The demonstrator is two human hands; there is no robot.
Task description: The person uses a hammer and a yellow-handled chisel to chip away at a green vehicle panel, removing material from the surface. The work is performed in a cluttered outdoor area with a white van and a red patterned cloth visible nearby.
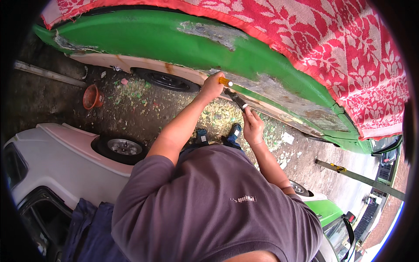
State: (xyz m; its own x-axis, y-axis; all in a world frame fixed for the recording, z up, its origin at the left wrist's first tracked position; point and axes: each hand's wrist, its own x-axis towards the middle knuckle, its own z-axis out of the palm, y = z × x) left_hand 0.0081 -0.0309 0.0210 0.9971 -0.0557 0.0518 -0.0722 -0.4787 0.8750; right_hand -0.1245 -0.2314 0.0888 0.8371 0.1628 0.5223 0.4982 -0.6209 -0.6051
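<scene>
My left hand [211, 87] is closed around a tool with a translucent yellow-orange handle [225, 81], which looks like a chisel. Its blade is hidden behind my fist, next to the lower side of a green car [131, 32]. My right hand [253, 126] grips a dark hammer [235, 99], held just below and right of the yellow handle, a small gap between them. Beside both tools, the car's side has a long stripped patch [266, 86] of grey, flaking surface; another scraped patch [214, 33] lies higher up.
A red and white patterned cloth [323, 48] drapes over the car. Paint flakes [218, 114] litter the ground by my shoes [234, 131]. An orange pot [93, 97] lies at left. Behind me stands a white and pink car [56, 148]; a metal bar [360, 178] extends at right.
</scene>
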